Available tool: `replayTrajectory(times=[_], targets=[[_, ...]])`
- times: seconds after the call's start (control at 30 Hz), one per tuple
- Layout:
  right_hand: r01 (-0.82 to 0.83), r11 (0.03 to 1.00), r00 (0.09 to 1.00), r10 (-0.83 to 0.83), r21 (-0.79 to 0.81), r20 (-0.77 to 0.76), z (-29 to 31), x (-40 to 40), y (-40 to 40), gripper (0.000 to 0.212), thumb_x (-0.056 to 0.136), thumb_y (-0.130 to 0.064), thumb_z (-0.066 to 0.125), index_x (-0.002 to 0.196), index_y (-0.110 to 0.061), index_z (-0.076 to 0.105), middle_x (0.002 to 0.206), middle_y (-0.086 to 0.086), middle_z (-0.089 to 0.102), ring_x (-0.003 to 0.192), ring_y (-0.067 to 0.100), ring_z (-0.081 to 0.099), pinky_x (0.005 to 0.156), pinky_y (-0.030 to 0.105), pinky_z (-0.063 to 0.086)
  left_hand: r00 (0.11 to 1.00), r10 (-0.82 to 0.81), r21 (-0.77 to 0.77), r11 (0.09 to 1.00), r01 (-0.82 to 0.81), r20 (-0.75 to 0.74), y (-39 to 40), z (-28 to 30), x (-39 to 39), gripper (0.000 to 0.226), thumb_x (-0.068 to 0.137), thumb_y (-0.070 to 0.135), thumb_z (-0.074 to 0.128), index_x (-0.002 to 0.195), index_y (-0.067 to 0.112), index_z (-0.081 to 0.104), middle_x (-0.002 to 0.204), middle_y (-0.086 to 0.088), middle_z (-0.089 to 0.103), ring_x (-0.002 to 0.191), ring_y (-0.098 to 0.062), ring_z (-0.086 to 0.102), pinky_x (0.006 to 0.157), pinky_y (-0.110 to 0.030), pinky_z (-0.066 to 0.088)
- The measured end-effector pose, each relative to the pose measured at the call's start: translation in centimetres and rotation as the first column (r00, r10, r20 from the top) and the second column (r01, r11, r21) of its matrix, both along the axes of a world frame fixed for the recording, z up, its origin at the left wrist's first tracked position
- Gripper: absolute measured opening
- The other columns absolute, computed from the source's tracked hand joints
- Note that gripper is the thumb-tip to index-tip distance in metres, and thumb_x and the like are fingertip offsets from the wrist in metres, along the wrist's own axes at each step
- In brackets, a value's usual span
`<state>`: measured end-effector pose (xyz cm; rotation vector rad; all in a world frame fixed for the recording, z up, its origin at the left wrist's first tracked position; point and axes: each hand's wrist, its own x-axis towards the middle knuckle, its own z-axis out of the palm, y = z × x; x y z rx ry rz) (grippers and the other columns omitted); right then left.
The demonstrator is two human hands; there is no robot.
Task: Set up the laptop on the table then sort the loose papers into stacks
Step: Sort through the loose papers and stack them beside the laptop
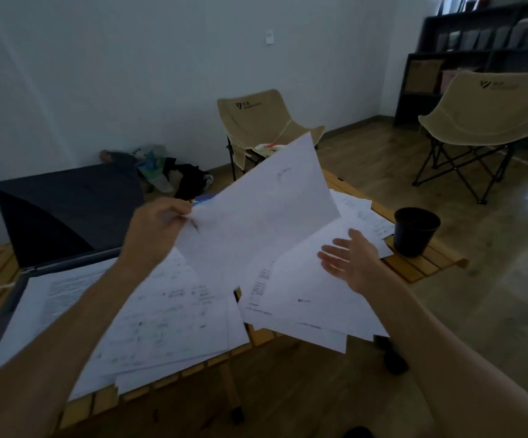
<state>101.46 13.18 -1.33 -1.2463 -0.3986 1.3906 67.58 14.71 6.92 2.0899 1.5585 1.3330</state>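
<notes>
Pinching a light, floppy sheet [256, 210] by its 9 o'clock edge, my left hand [155, 229] grips; right hand [348, 259] spread wide, empty.

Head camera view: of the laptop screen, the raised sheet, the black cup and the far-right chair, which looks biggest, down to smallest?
1. Raised sheet, held up in the left hand.
2. Laptop screen and far-right chair: too alike to rank; the chair stands farther away and is cut by the frame edge.
3. Black cup.

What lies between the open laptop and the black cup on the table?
In the head view, loose papers cover the table between the laptop and black cup, with the left hand lifting one sheet above them.
</notes>
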Motion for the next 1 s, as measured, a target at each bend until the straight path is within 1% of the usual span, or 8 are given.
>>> replayTrajectory(times=[0.1, 0.23, 0.47, 0.6, 0.7, 0.83, 0.9, 1.0], targets=[[-0.311, 0.95, 0.905, 0.306, 0.029, -0.296, 1.0, -1.5, -1.3, 0.079, 0.096, -0.069, 0.032, 0.123, 0.001, 0.055, 0.121, 0.024, 0.067, 0.108, 0.038, 0.069, 0.082, 0.041, 0.058, 0.954, 0.034, -0.103, 0.995, -0.004, 0.298, -0.1, 0.8, -4.2, 0.029, 0.086, -0.014, 0.057, 0.073, 0.011, 0.065, 0.131, 0.003, 0.054, 0.119, -0.012, 0.049, 0.092, -0.024, 0.043], [-0.595, 0.804, 0.799, 0.593, 0.01, -0.097, 1.9, -5.0, -2.5, 0.084, 0.091, -0.077, 0.029, 0.129, -0.009, 0.06, 0.126, 0.015, 0.068, 0.106, 0.031, 0.071, 0.076, 0.036, 0.061, 0.885, 0.013, -0.224, 0.969, 0.103, 0.466, -0.1, -1.3, -6.7, 0.039, 0.085, -0.015, 0.058, 0.064, 0.016, 0.069, 0.112, 0.004, 0.065, 0.103, -0.022, 0.059, 0.069, -0.021, 0.054], [-0.719, 0.694, 0.686, 0.706, 0.019, 0.175, -1.1, -8.9, -2.8, 0.036, 0.091, -0.012, 0.066, 0.127, -0.01, 0.063, 0.126, 0.008, 0.069, 0.112, 0.032, 0.067, 0.092, 0.047, 0.057, 0.815, 0.13, -0.338, 0.937, 0.084, 0.565, 1.4, -4.7, -7.9, 0.032, 0.089, -0.012, 0.054, 0.078, 0.01, 0.073, 0.092, -0.009, 0.071, 0.089, -0.03, 0.068, 0.075, -0.034, 0.057], [-0.656, 0.754, 0.703, 0.626, -0.033, 0.337, -2.8, -11.1, -2.5, 0.029, 0.094, -0.008, 0.064, 0.121, -0.016, 0.068, 0.124, -0.001, 0.069, 0.114, 0.028, 0.064, 0.099, 0.05, 0.053, 0.639, 0.262, -0.412, 0.906, 0.095, 0.724, 1.8, -5.4, -7.4, 0.028, 0.094, 0.004, 0.046, 0.111, 0.013, 0.066, 0.095, -0.005, 0.068, 0.079, -0.021, 0.063, 0.063, -0.029, 0.05], [-0.605, 0.796, 0.746, 0.581, -0.035, 0.324, -3.4, -12.9, -2.4, 0.028, 0.095, -0.007, 0.063, 0.121, -0.015, 0.068, 0.125, 0.0, 0.068, 0.114, 0.029, 0.063, 0.097, 0.053, 0.053, 0.709, 0.32, -0.511, 0.857, 0.067, 0.628, 1.8, -7.5, -7.7, 0.047, 0.09, 0.024, 0.056, 0.136, 0.015, 0.048, 0.109, -0.006, 0.065, 0.087, -0.02, 0.064, 0.067, -0.036, 0.056], [-0.606, 0.792, 0.718, 0.585, -0.075, 0.378, -2.3, -14.3, -2.6, 0.015, 0.096, -0.012, 0.062, 0.111, -0.012, 0.067, 0.111, 0.006, 0.072, 0.097, 0.027, 0.069, 0.088, 0.045, 0.059, 0.911, 0.37, -0.494, 0.836, -0.241, 0.181, 0.7, -9.5, -8.2, 0.068, 0.088, 0.007, 0.06, 0.147, 0.02, 0.029, 0.126, -0.01, 0.056, 0.104, -0.024, 0.057, 0.086, -0.039, 0.049], [-0.533, 0.832, 0.547, 0.476, -0.152, 0.689, -1.6, -13.2, -2.3, 0.014, 0.095, -0.019, 0.064, 0.108, -0.014, 0.063, 0.104, 0.007, 0.071, 0.087, 0.025, 0.071, 0.077, 0.037, 0.06, 0.921, 0.388, -0.451, 0.829, -0.33, 0.039, 0.5, -9.8, -8.9, 0.066, 0.091, 0.004, 0.052, 0.149, 0.02, 0.027, 0.131, -0.016, 0.053, 0.11, -0.032, 0.053, 0.084, -0.033, 0.039], [-0.435, 0.843, -0.106, 0.303, -0.318, 0.947, -2.0, -9.4, -2.2, 0.052, 0.091, -0.047, 0.064, 0.135, -0.023, 0.049, 0.141, 0.004, 0.051, 0.126, 0.023, 0.051, 0.102, 0.037, 0.046, 0.917, 0.389, -0.441, 0.81, -0.386, -0.089, 0.1, -10.6, -9.4, 0.063, 0.094, 0.002, 0.046, 0.151, 0.02, 0.025, 0.133, -0.022, 0.05, 0.114, -0.039, 0.051, 0.084, -0.034, 0.037]])
